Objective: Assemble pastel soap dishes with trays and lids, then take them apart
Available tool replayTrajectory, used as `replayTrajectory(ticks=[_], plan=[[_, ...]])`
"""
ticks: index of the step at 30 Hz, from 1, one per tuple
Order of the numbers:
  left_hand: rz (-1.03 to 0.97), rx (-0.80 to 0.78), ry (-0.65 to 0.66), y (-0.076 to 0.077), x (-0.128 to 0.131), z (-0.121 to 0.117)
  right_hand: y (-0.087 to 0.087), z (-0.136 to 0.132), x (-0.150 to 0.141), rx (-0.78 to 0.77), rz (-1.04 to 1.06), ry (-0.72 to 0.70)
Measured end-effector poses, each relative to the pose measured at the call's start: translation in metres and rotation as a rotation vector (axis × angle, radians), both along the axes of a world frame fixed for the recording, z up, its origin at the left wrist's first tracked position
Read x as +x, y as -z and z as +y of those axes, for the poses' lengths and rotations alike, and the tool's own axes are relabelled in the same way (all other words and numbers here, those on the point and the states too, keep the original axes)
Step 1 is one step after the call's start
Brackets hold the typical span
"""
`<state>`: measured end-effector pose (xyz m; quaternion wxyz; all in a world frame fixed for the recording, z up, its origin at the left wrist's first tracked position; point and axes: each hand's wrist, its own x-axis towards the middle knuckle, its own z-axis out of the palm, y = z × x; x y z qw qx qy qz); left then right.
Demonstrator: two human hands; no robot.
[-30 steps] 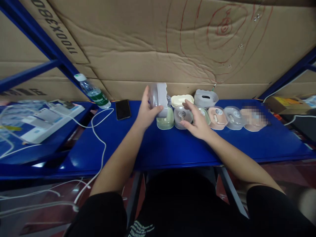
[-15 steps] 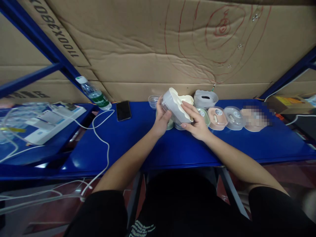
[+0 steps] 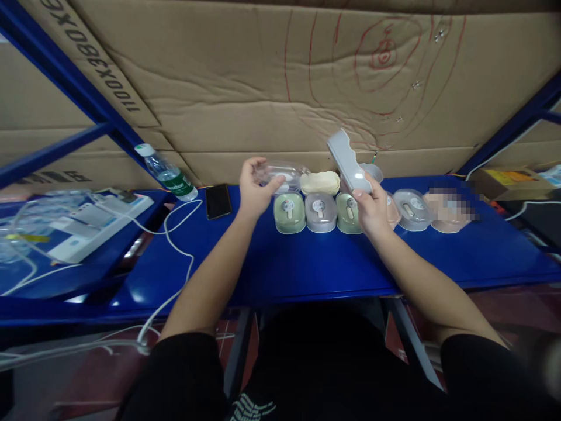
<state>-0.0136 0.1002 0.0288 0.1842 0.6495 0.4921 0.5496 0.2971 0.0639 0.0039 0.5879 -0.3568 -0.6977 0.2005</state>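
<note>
My left hand has its thumb and fingers closed around the left end of a clear plastic lid, at the back of the row of boxes. Raised in my right hand is a grey plastic box shell with a wavy edge, tilted and above the table. A cream wavy-edged shell sits between the two hands. In front of it stand lidded boxes: a green one, a grey one and another green one. My right hand partly hides a pink box.
Farther right are a grey lidded box and a pixelated pinkish item. A phone, a water bottle and a white cable lie on the left. Cardboard walls the blue table's back.
Both hands were on the grey shell. My left hand has let go and moved left to the clear lid; my right hand has carried the shell up and right. The cream shell now shows fully.
</note>
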Motion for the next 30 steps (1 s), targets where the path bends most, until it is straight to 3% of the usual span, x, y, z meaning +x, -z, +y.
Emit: replayTrajectory(ticks=[2, 5, 12, 19, 26, 30], plan=[[0.054, -0.006, -0.165, 0.0, -0.011, 0.017, 0.003, 0.007, 0.005, -0.013, 0.079, 0.056], [0.088, -0.053, -0.244, 0.01, -0.022, 0.034, 0.006, 0.012, 0.009, -0.03, 0.139, 0.09], [0.164, -0.104, -0.095, 0.054, -0.031, 0.053, 0.004, 0.005, 0.01, -0.017, 0.048, 0.02], [-0.135, -0.104, 0.013, 0.085, -0.039, 0.084, 0.003, 0.004, 0.007, -0.075, 0.1, 0.001], [-0.096, -0.094, 0.039, 0.093, -0.043, 0.084, 0.003, 0.003, 0.006, -0.054, 0.094, -0.022], [-0.115, -0.056, -0.097, 0.084, -0.042, 0.076, 0.002, 0.002, 0.005, -0.103, 0.093, -0.003]])
